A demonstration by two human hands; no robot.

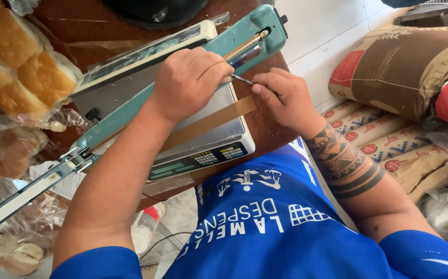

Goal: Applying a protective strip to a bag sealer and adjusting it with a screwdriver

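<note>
Fingers (265, 89) pinch thin tool (242, 79) at teal sealer (182, 77); patterned sacks (384, 139) right.

— What sits under your hands?
— Your teal heat sealer (131, 111), arm raised and slanting across a weighing scale (219, 142), its brown strip (213, 121) loose; a thin metal tool (242, 79) at it.

One head-worn camera looks steeply down, close over the table (265, 129).

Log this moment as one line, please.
left hand: gripping sealer arm | right hand: holding thin tool at arm | brown strip: loose over scale
</note>
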